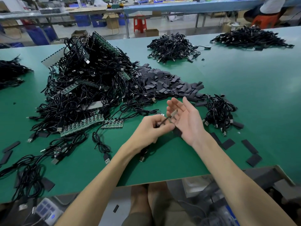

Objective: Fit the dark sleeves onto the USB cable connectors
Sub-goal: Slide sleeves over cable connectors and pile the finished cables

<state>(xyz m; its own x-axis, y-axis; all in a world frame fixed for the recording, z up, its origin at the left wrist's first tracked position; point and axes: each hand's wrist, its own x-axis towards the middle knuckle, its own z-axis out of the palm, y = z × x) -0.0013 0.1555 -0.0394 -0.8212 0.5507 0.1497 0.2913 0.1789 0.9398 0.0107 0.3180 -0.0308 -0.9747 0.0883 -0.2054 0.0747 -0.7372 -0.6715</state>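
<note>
My left hand (152, 127) pinches a thin black USB cable (162, 122) just behind its connector (173, 113), which points up and to the right. My right hand (185, 118) is held palm up right beside it, fingers spread and relaxed, the connector lying against its fingers. A dark sleeve (177, 132) shows under the heel of that hand. The cable's other end hangs below my left wrist with a plug (142, 158). A heap of loose dark sleeves (164, 84) lies on the green table (244, 95) behind my hands.
A big tangle of black cables and green circuit strips (88, 88) fills the left. A smaller cable bundle (219, 111) sits right of my hands, with loose sleeves (249, 145) near the front edge. More cable piles (172, 46) lie far back. A person sits at the top right.
</note>
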